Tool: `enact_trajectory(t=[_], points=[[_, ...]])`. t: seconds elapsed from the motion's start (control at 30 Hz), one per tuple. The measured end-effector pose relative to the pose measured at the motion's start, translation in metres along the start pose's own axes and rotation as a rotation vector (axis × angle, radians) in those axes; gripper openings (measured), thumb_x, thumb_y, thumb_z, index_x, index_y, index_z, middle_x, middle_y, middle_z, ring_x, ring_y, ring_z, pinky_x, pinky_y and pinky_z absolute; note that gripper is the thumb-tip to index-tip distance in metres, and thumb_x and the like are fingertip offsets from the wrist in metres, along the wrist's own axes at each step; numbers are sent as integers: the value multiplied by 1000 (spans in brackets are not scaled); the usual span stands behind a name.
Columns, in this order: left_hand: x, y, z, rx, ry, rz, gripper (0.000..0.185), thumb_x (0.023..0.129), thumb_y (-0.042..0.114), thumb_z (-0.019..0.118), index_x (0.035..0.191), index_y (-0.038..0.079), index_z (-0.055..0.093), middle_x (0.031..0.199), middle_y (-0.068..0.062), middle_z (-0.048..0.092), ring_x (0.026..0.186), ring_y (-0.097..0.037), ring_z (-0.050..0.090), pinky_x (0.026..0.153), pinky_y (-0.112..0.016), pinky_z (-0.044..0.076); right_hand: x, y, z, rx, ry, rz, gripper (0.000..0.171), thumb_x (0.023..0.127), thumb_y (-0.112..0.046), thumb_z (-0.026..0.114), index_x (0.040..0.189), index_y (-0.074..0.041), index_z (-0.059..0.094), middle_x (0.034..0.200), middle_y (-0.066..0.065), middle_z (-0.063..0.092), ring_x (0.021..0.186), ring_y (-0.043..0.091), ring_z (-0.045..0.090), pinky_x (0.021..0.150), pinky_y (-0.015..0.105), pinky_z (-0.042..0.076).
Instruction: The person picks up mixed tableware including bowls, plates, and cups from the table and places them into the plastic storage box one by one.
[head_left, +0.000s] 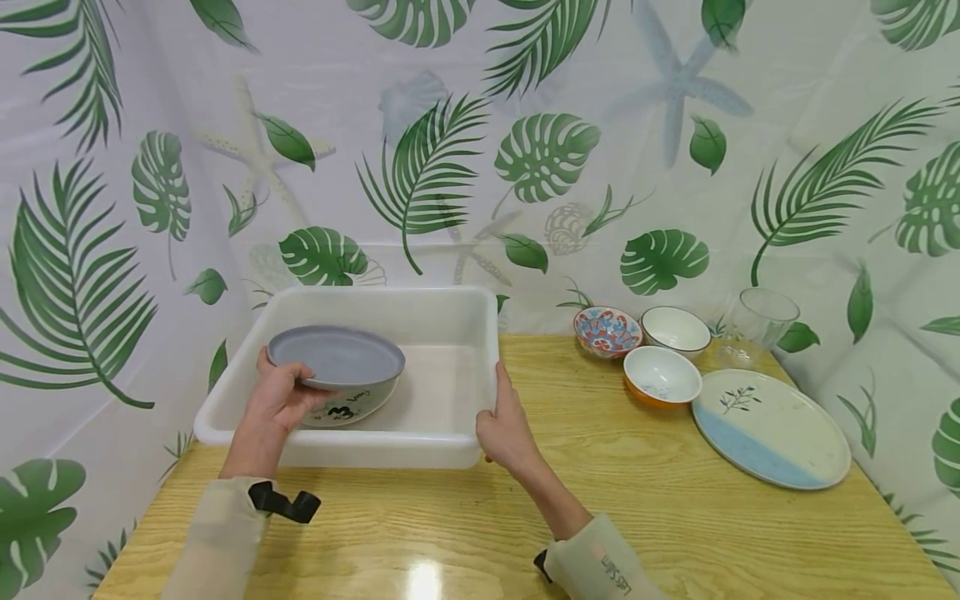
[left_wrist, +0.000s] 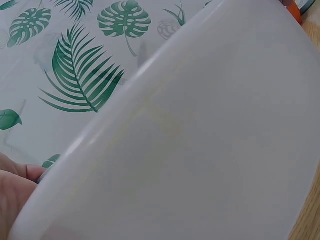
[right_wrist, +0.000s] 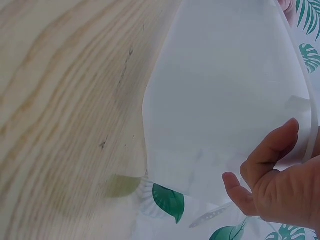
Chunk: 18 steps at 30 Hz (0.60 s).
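In the head view, a white plastic basin stands on the wooden table at the left. My left hand reaches over its front rim and grips the left edge of a grey oval plate, thumb on top. Under the plate, inside the basin, a pale bowl with black markings is partly hidden; whether the plate touches it I cannot tell. My right hand holds the basin's right rim near the front corner. The right wrist view shows that hand against the basin's outer wall.
To the right stand a red-and-blue patterned bowl, a dark-rimmed white bowl, an orange bowl with a white inside and a clear glass. A large cream-and-blue plate lies near the table's right edge. Leaf-printed sheeting surrounds the table.
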<state>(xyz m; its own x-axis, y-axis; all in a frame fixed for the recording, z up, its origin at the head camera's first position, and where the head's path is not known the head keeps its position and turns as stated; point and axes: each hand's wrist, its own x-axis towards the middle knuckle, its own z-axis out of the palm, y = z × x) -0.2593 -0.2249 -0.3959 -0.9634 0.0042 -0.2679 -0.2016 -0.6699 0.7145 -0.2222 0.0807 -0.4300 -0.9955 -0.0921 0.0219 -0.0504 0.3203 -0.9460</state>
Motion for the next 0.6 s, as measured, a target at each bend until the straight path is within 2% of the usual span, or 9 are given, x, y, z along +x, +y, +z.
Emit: enact_trajectory(t=[0.6], points=[[2,0,1,-20,71,-42,108,86,-20,19,141,55,-35,158,-8,-31,148,-36,2,112,-63,15,1,2,0,1,6,13,83,85,3,37,160,-9,3,153,28,23,116,46,49,40,28,44]])
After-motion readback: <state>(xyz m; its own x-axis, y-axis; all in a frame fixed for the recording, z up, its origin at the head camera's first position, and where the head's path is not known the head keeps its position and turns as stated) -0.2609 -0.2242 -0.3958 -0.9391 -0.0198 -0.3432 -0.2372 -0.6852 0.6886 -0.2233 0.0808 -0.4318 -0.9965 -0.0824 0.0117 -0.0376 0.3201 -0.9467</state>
